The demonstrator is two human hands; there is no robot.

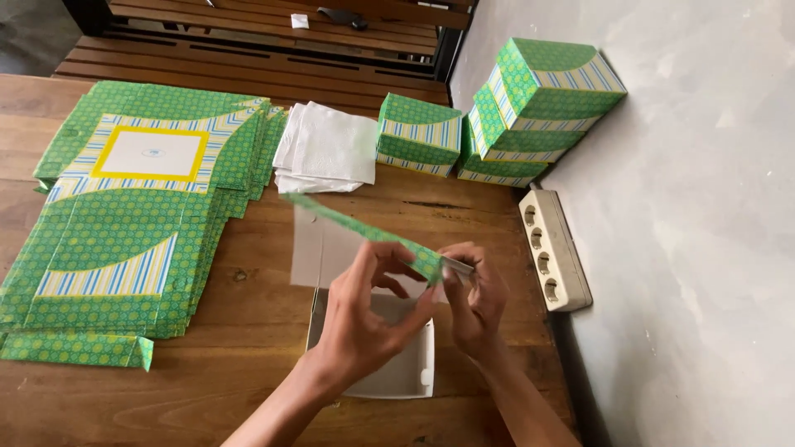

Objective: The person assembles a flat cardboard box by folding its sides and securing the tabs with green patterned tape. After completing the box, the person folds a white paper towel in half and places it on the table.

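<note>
Both hands are up over the lower middle of the frame, working on a half-folded box [364,281] of green patterned card with a white inside. The left hand [364,319] has its fingers curled around the near corner of a raised flap, pinching the green edge between thumb and fingertips. The right hand [480,302] grips the same corner from the other side, fingers closed tight on the card. The raised flap runs as a thin green strip from the hands up toward the centre of the frame, while the white tray part of the box rests on the wooden table [248,397] just below the wrists.

At the left lies a fanned stack of flat box blanks [132,223]. A pile of white paper sheets [327,149] sits at upper centre, with finished green boxes [513,116] stacked beside it against the grey wall. A white power strip [553,248] lies just right of the hands
</note>
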